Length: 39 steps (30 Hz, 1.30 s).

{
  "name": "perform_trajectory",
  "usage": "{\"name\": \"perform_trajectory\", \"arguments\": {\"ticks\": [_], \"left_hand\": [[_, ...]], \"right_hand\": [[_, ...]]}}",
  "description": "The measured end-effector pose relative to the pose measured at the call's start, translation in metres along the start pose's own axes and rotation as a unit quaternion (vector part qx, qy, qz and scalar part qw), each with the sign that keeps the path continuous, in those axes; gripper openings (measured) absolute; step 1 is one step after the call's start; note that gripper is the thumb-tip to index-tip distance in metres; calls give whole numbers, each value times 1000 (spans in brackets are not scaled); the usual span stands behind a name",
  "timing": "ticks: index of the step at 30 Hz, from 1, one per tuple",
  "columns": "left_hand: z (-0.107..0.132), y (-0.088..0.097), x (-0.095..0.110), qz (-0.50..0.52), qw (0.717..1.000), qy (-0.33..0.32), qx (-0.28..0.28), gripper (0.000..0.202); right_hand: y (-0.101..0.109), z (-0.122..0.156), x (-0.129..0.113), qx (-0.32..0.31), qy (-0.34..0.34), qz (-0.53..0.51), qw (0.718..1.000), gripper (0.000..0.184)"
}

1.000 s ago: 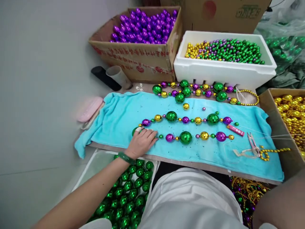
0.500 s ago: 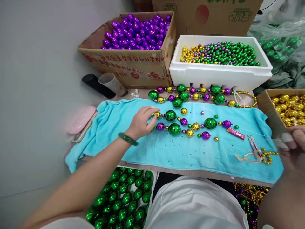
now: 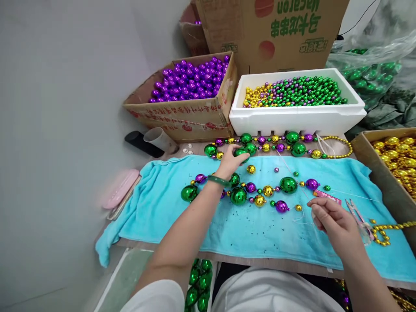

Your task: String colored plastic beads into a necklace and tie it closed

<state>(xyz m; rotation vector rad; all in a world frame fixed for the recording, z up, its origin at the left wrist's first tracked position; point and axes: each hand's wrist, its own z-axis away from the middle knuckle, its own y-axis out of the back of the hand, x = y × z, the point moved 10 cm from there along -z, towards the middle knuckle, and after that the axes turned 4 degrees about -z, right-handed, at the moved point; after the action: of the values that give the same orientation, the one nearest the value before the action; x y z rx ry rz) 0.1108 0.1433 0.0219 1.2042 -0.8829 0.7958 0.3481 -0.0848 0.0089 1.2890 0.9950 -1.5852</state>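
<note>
My left hand (image 3: 230, 162) has its fingers closed around a large green bead (image 3: 241, 154), just in front of the far bead strand. Below it on the blue towel (image 3: 208, 234) lies another bead strand (image 3: 288, 185) of green, purple and gold beads, partly hidden by my left wrist. My right hand (image 3: 331, 219) pinches a thin clear thread (image 3: 294, 177), which runs up and to the left from the fingertips. Loose small beads, among them a gold bead (image 3: 251, 169), lie between the strands. A purple bead (image 3: 281, 206) sits in the nearer row.
Behind stand a carton of purple beads (image 3: 175, 119) and a white foam box (image 3: 295, 119) of small mixed beads. At right are a carton of gold beads (image 3: 373, 169), scissors (image 3: 359, 216) and a gold bead chain (image 3: 383, 240). A clear cup (image 3: 160, 139) stands at left.
My left hand has moved from the towel strand's left end, up and right, and taken hold of the green bead. My right hand has come in from the right edge. The view has shifted.
</note>
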Motion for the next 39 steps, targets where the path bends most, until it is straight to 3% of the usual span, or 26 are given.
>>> {"name": "perform_trajectory", "arguments": {"ticks": [1, 4, 8, 12, 21, 30, 35, 39], "left_hand": [[9, -4, 0, 128, 991, 31, -14, 32], [37, -22, 9, 390, 914, 95, -55, 22], [61, -40, 18, 505, 849, 139, -67, 16], [70, -46, 21, 544, 819, 166, -75, 17], [77, -40, 23, 565, 806, 168, -58, 16], [99, -43, 41, 466, 885, 12, -18, 49], [107, -46, 46, 444, 896, -8, -19, 50], [105, -49, 46, 465, 885, 1, -37, 45]], "right_hand": [[-3, 1, 3, -2, -1, 1, 1000, 22], [-20, 5, 8, -32, 8, 21, 999, 20], [-40, 12, 13, -77, 15, 58, 995, 21], [-43, 15, 18, -83, 15, 64, 994, 23], [-45, 16, 19, -86, 14, 65, 994, 27], [-46, 9, 22, -61, 20, 55, 996, 28], [-42, 5, 28, -39, 29, 49, 998, 27], [-41, 3, 31, -45, 32, 34, 998, 25]]}}
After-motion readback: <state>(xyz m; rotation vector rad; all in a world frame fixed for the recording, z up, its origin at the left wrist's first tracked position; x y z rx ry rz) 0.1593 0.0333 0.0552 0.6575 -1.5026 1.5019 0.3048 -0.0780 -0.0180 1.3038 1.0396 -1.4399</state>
